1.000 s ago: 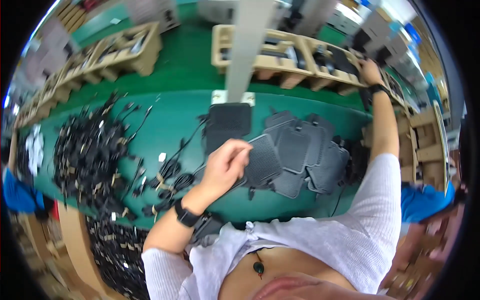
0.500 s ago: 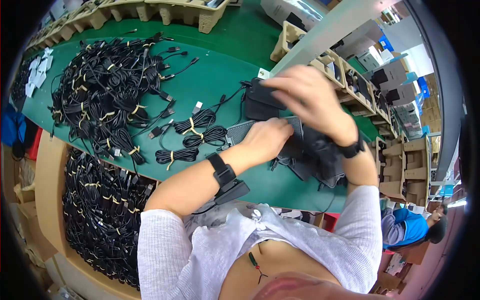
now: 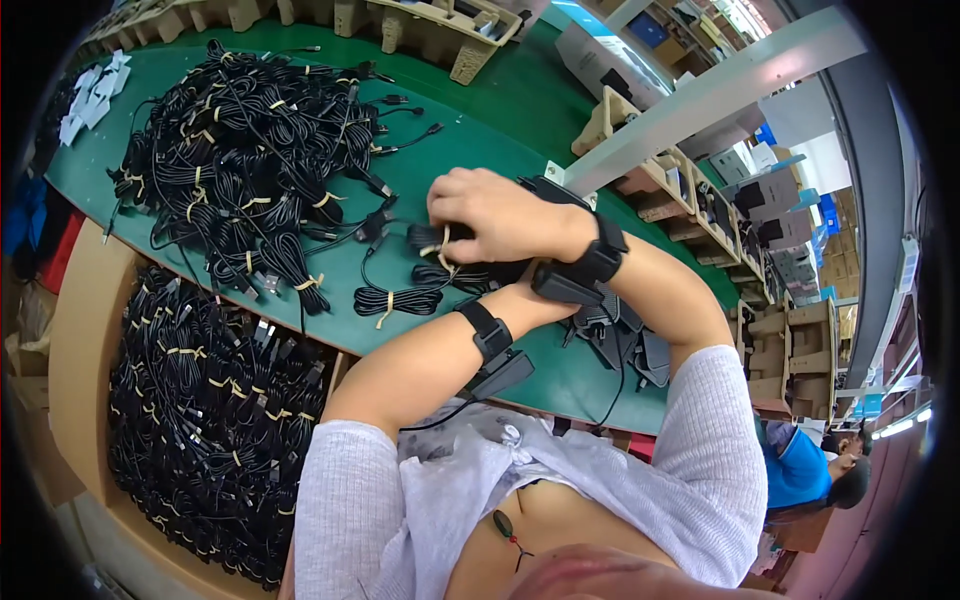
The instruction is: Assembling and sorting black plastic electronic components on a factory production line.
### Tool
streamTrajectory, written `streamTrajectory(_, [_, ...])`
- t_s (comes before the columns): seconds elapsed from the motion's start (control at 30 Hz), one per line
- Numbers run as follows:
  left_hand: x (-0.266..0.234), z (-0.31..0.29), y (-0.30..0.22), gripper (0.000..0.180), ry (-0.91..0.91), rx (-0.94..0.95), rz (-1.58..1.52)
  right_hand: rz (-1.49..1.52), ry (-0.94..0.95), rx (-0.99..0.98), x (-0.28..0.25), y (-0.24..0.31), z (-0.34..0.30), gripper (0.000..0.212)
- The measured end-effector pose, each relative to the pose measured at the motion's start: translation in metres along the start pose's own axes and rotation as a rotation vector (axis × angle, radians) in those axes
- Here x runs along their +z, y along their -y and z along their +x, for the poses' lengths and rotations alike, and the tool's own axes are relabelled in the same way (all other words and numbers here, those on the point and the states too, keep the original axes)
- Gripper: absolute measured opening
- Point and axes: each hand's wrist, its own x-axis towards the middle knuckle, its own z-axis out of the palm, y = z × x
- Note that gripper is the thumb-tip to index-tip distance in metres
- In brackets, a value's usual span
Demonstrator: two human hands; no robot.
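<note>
My right hand reaches across to the left over my left wrist. Its fingers are closed round a black USB cable bundle tied with a pale band. Beside it on the green table lies another tied cable bundle, with more coils partly under the hand. Only the back edge of my left hand shows, since my right wrist and its black strap cover the fingers. Near it, to the right, are black, flat, box-like devices with cords, partly hidden by my right forearm.
A large heap of tied black cables covers the table's left part. Below its edge stands a cardboard box full of cables. Moulded pulp trays line the far side. A white post rises at right; a person in blue is beyond.
My right hand has swung left from above the black devices to the cable bundles and closed on one. The left hand is now mostly covered by my right arm. The view has shifted slightly.
</note>
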Motion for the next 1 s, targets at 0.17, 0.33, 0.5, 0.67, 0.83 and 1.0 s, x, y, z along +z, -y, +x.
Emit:
streamTrajectory(0.17, [-0.013, 0.01, -0.001, 0.031, -0.401, -0.178, -0.743, 0.511, -0.35, 0.459, -0.025, -0.003, -0.029, 0.032])
streamTrajectory(0.33, [-0.032, 0.017, -0.006, 0.043, -0.309, -0.455, -1.066, 0.739, -0.593, 0.51, -0.044, -0.007, -0.067, 0.031])
streamTrajectory(0.5, [-0.058, 0.021, -0.009, 0.057, -0.211, -0.269, -1.876, 1.378, -0.859, 0.483, -0.057, 0.012, -0.111, 0.039])
streamTrajectory(0.67, [-0.055, 0.016, 0.008, 0.023, -0.423, -0.34, -2.054, 1.342, -0.956, 0.524, -0.046, 0.013, -0.148, 0.026])
streamTrajectory(0.83, [-0.053, 0.016, -0.003, 0.017, -0.3, -0.264, -1.976, 0.225, -0.597, 0.441, -0.028, 0.029, -0.167, 0.037])
streamTrajectory(1.0, [-0.05, 0.017, -0.013, 0.027, -0.156, -0.376, -1.853, 0.137, -0.42, 0.688, -0.017, 0.044, -0.194, 0.048])
